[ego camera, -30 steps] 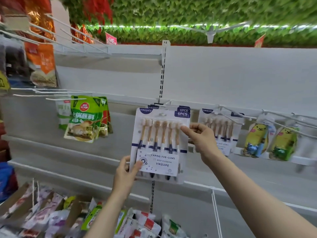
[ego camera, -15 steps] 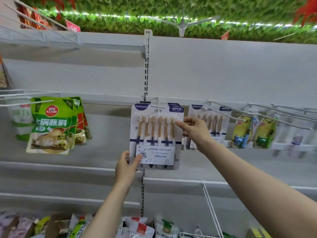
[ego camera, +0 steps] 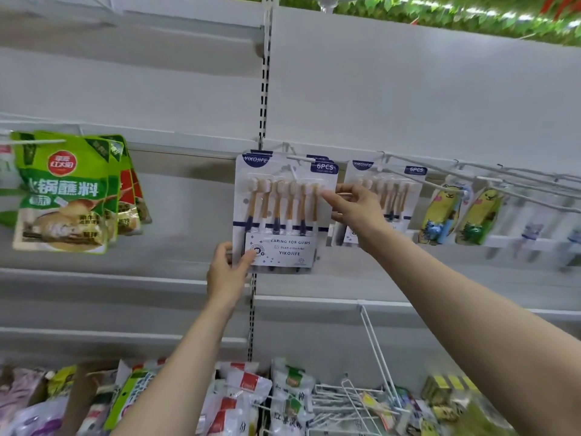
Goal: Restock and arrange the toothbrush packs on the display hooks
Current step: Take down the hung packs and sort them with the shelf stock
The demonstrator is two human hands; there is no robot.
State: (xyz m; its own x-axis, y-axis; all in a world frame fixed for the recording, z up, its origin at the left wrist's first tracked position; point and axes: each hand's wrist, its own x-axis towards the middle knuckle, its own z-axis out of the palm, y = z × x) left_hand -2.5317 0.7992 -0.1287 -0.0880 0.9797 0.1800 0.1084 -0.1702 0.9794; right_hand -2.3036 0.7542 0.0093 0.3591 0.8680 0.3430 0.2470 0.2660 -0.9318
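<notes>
The toothbrush pack (ego camera: 284, 212) is held against the shelf back panel (ego camera: 408, 96), its top at a white hook (ego camera: 300, 158); whether the hook passes through its hang hole cannot be told. More packs are partly hidden behind it, with only their top edges seen. A second pack (ego camera: 385, 196) on the next hook to the right is partly covered by the right hand (ego camera: 356, 209), and its lower print is blurred. Yellow child brush packs (ego camera: 462, 212) hang farther right; the items beyond them are too blurred to name. Green sauce pouches (ego camera: 66, 193) hang at the left and are cut off by the frame edge. Along the bottom, a wire basket (ego camera: 374, 401) and the shelf beside it are filled with blurred bagged goods.

The front pack's lower left corner is pinched by the left hand (ego camera: 228, 273), thumb on the front. Its right edge is pinched by the right hand's thumb and fingers, at brush-head height.
</notes>
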